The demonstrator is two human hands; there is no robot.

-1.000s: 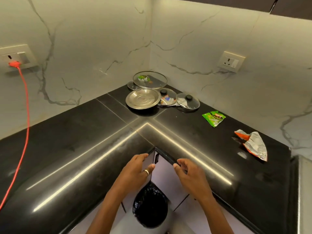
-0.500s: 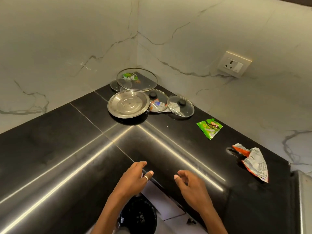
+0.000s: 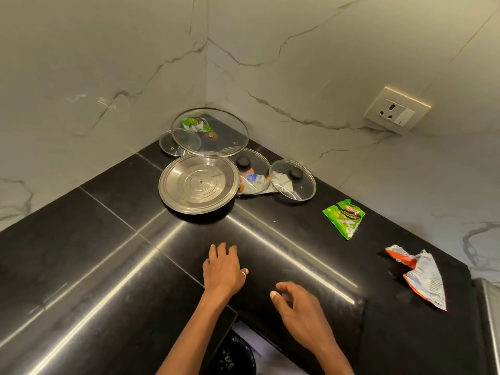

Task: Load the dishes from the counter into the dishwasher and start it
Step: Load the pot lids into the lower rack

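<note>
A steel plate (image 3: 198,182) lies in the far corner of the black counter (image 3: 81,253). Behind it a large glass lid (image 3: 210,132) leans over a small glass lid (image 3: 173,144). To its right lie two glass lids with black knobs (image 3: 250,169) (image 3: 293,180), with crumpled wrappers under them. My left hand (image 3: 223,269) reaches forward over the counter, fingers extended, holding nothing. My right hand (image 3: 300,312) hovers lower right, fingers loosely curled and empty. Both hands are well short of the dishes.
A green wrapper (image 3: 343,217) and an orange-and-white wrapper (image 3: 419,274) lie on the right part of the counter. A wall socket (image 3: 396,110) sits on the right wall. A black-lined bin (image 3: 232,355) stands below the counter's inner corner.
The view has moved closer to the corner. Both hands have left the counter's inner edge and moved forward over the counter; the left one now stretches towards the dishes.
</note>
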